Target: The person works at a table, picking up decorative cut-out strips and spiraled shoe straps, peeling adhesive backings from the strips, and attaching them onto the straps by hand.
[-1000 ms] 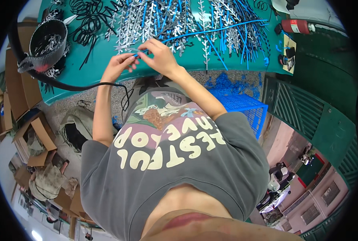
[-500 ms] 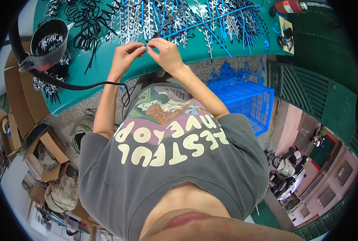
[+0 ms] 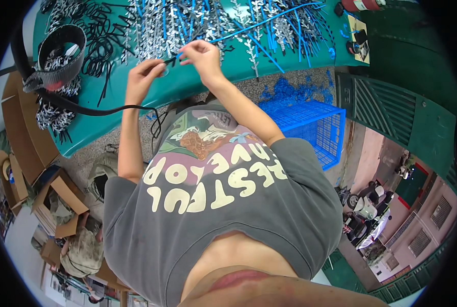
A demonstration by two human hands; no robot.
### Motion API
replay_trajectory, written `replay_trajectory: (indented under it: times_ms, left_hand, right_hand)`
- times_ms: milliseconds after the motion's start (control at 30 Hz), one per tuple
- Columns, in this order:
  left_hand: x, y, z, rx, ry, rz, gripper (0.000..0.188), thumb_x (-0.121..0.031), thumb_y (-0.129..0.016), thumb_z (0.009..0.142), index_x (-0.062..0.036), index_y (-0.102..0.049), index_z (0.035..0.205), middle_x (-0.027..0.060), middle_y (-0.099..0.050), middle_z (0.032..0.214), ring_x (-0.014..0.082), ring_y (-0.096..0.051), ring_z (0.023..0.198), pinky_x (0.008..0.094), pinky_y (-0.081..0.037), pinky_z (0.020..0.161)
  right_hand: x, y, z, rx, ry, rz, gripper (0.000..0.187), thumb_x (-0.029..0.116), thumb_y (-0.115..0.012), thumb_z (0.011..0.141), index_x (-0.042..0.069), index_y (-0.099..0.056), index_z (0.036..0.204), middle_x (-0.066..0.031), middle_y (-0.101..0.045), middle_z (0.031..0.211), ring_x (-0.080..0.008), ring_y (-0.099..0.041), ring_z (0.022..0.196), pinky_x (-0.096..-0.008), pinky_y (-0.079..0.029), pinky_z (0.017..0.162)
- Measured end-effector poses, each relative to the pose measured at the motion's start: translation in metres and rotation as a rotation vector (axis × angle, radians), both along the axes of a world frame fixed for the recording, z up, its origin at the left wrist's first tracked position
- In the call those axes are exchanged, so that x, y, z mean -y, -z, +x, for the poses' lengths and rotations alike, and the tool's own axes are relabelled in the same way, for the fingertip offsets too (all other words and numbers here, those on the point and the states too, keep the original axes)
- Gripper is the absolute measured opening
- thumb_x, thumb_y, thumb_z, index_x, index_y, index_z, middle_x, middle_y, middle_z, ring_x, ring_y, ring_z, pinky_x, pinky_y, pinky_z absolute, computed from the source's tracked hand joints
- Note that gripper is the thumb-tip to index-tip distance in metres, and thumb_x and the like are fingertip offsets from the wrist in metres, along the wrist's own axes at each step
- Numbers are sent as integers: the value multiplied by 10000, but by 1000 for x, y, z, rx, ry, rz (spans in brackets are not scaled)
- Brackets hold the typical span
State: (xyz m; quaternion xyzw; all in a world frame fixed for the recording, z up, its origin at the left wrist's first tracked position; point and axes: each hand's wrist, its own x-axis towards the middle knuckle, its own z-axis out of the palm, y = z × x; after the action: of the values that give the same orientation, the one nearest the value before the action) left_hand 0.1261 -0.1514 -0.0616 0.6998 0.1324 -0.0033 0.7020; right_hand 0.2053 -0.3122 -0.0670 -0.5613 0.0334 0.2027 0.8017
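Over the table's near edge, my left hand (image 3: 142, 81) is closed, thumb against fingers, on a short thin black piece (image 3: 170, 61). Its other end points toward my right hand (image 3: 204, 59), a little apart from it. At the tips of my right thumb and fingers shows a small blue bit (image 3: 180, 55), pinched there. Just beyond both hands lies a heap of silver-and-black leafy strips (image 3: 172, 30) mixed with blue thin rods (image 3: 266, 52). One long blue rod runs rightward from behind my right hand.
Black coiled strips (image 3: 99, 56) lie on the green table (image 3: 151, 94). A dark tub (image 3: 67, 69) of silver pieces stands left, a black cable (image 3: 105, 110) beside it. A blue crate (image 3: 310, 134) and blue scraps (image 3: 284, 92) are on the floor at right; cardboard boxes (image 3: 64, 197) at left.
My hands have moved apart from being together; the left drew back to the lower left, the right rose slightly. The black piece now shows between them. The view has shifted a little.
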Motion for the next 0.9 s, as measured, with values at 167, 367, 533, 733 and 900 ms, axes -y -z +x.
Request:
replay_trajectory:
  times_ms: [167, 367, 533, 733, 900]
  left_hand:
    - [-33, 9, -19, -133, -166, 58, 159, -128, -599, 827, 23, -599, 876, 18, -551, 730, 85, -497, 679, 214, -384, 626]
    - [-61, 25, -52, -251, -335, 33, 205, -142, -590, 839, 29, -581, 952, 10, -540, 749, 81, -495, 700, 205, -393, 657]
    - [-33, -2, -57, -235, -539, -63, 181, -87, -572, 847, 30, -561, 984, 27, -538, 794, 89, -499, 710, 206, -400, 646]
    - [-10, -25, -41, -188, -560, -33, 178, -71, -559, 854, 29, -556, 1001, 43, -556, 827, 96, -516, 725, 213, -415, 655]
    - [1, -54, -32, -91, -511, -2, 183, -63, -549, 860, 17, -557, 1024, 54, -565, 839, 109, -516, 747, 225, -411, 686]
  right_hand:
    - [127, 2, 118, -94, 79, 131, 165, 182, -476, 857, 28, -500, 805, -179, -627, 838, -290, -628, 773, -417, -533, 687]
    - [389, -53, 320, 362, 119, -218, 259, 165, -436, 856, -88, -493, 861, -194, -618, 784, -297, -620, 758, -423, -494, 794]
    - [497, -130, 398, 580, 1394, -852, 227, 137, -503, 795, -8, -487, 622, -185, -585, 662, -293, -603, 585, -346, -491, 476]
    - [367, -37, 334, 788, 75, -1218, 380, 422, -589, 791, 65, -630, 916, -129, -636, 860, -294, -610, 810, -375, -466, 707]
    - [274, 39, 276, 894, -487, -1471, 394, 473, -578, 782, 116, -640, 938, -99, -641, 882, -279, -615, 828, -397, -484, 687]
